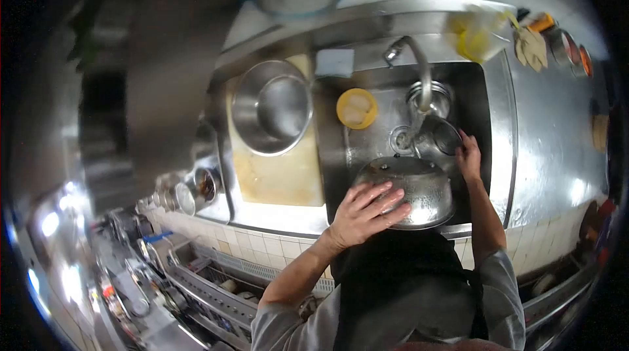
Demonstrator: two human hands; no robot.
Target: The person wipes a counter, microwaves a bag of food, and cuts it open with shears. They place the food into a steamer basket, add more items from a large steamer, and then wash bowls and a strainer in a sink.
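My left hand lies with its fingers spread on the wet side of a large metal pot, tilted at the sink's front edge. In my right hand is a small metal pot, gripped at its rim on the right side of the sink. Beside the small pot, water falls from the curved faucet toward the drain. A round metal vessel stands behind it. To the left, a yellow bowl with pale contents sits in the sink.
A big steel pot rests on a cutting board left of the sink. Behind the sink are a white sponge or cloth and a yellow bag. Gloves and small containers lie on the right counter.
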